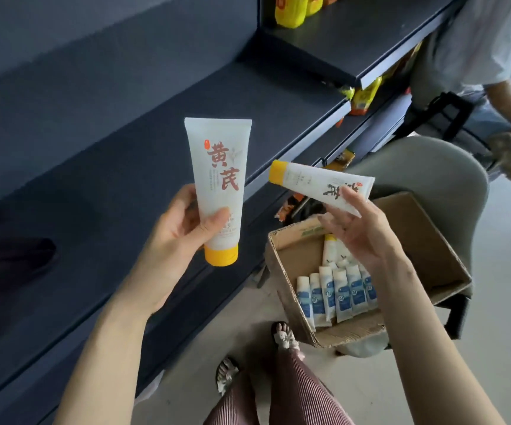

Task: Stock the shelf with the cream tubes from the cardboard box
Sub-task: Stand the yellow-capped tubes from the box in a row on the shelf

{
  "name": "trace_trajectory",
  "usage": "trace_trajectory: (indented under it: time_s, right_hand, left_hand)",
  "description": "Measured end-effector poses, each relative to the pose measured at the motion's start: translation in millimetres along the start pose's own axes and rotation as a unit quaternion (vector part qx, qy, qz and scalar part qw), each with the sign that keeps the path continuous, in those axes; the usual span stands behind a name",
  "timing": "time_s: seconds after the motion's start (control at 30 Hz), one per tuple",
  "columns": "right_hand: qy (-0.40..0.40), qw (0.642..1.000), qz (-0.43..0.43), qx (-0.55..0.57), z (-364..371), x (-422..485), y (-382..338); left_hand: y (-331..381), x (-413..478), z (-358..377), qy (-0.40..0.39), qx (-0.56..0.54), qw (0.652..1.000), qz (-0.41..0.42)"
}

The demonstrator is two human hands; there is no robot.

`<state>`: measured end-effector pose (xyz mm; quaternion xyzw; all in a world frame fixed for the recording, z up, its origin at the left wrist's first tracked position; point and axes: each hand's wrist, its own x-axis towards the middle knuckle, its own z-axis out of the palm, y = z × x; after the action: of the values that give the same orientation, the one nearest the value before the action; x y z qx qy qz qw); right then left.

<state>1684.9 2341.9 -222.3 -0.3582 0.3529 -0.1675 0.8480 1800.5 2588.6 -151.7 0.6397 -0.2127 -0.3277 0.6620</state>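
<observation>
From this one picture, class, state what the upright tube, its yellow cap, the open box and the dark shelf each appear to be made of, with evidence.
Upright tube: likely soft plastic, matte white, flat crimped top end.
Yellow cap: probably hard plastic, smooth, slight sheen.
Box: brown cardboard, frayed bent edges.
Shelf: possibly painted metal, matte dark blue, thin straight lip.

Yellow packets up top, a white-shirted person at right.
</observation>
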Motion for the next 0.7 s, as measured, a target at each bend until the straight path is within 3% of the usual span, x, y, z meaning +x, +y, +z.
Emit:
trace_trajectory:
  time_s: [0.23,0.43,0.57,0.7]
  right_hand:
    - [-0.084,0.989,-0.02,0.118,82.1,-26.8,-31.1]
    - [-0.145,0.987,-0.065,-0.001,156.4,-62.6,-56.1]
    - [-0.207,0.958,-0.151,-0.13,197.8,-84.7,-68.9]
    - [-0.279,0.921,-0.197,-0.186,238.9,-102.6,-79.2]
  left_hand:
    - [64.6,-27.3,-14.4,0.028,0.011,0.995,0.098]
    - [108.1,-55.0,-18.9,0.065,0.003,0.985,0.161]
    - [131.4,-77.4,-27.9,0.112,-0.001,0.975,0.191]
    - [154.5,-102.2,-49.1,0.162,0.01,0.959,0.231]
